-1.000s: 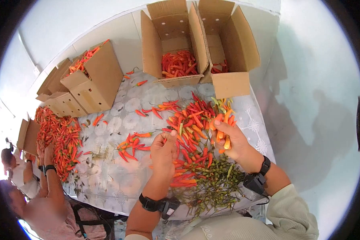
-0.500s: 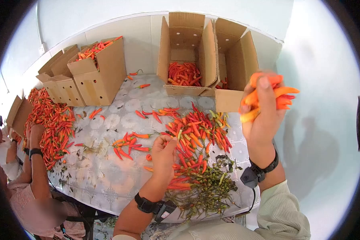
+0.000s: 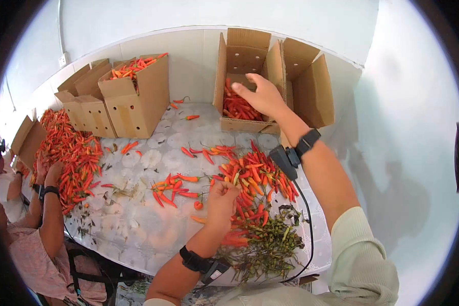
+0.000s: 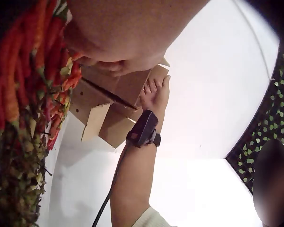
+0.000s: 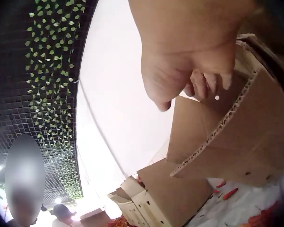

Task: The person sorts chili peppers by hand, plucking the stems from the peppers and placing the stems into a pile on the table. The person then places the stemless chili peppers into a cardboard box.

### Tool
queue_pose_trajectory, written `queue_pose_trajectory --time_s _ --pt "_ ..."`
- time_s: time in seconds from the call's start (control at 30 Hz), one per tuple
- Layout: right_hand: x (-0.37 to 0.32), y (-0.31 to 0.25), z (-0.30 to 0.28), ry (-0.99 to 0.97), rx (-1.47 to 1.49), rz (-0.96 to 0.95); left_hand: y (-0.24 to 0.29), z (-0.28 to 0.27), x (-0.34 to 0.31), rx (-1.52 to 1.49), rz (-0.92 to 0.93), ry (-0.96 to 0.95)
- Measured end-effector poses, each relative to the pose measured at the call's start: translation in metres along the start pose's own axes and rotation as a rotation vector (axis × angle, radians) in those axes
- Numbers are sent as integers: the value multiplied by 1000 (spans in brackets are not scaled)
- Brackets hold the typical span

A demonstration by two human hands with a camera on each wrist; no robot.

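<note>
My right hand [image 3: 262, 97] is over the middle cardboard box [image 3: 242, 125], fingers spread and holding nothing visible; red chillies [image 3: 239, 108] lie inside the box below it. In the right wrist view, the same hand [image 5: 194, 61] hangs by a box flap [image 5: 217, 137]. My left hand [image 3: 223, 204] is low at the left edge of the chilli pile [image 3: 255, 171], its fingers curled inward. Whether a chilli is between its fingertips is hidden. The left wrist view shows the left hand [image 4: 118, 42] beside red chillies [image 4: 12, 71].
Another open box [image 3: 313, 97] adjoins on the right. Green stems [image 3: 270, 245] lie at the near edge, and a small chilli group [image 3: 171, 188] is left of my left hand. Filled boxes [image 3: 143, 107], a large chilli heap [image 3: 74, 153] and another person's arms [image 3: 51, 214] are at left.
My right hand has gone from the pile, up at the right with a bunch of chillies, to the middle box; the bunch has left it. My left hand has stayed by the pile.
</note>
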State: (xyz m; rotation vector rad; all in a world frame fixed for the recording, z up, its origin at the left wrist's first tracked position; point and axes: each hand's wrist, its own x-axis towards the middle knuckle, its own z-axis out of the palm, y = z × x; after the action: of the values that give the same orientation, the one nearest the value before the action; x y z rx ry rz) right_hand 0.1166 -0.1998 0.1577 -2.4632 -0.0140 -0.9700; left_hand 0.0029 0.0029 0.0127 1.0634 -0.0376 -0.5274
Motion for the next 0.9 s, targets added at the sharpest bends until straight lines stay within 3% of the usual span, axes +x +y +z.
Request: queue_pose_trajectory --time_s 0.23,0.37,0.47,0.57,0.9 --pt "-69 -13 -10 219 399 15 -4 -3 3 26 4 25" --pt "-124 -15 -4 -107 190 -274 4 -7 10 -68 109 131" --pt "-150 2 17 -405 153 -357 4 -15 15 -177 70 141" --pt "-170 22 37 -538 95 -433 5 -15 14 -212 -8 119" --pt "-187 25 38 -493 -54 -350 0 -21 19 -227 -65 54"
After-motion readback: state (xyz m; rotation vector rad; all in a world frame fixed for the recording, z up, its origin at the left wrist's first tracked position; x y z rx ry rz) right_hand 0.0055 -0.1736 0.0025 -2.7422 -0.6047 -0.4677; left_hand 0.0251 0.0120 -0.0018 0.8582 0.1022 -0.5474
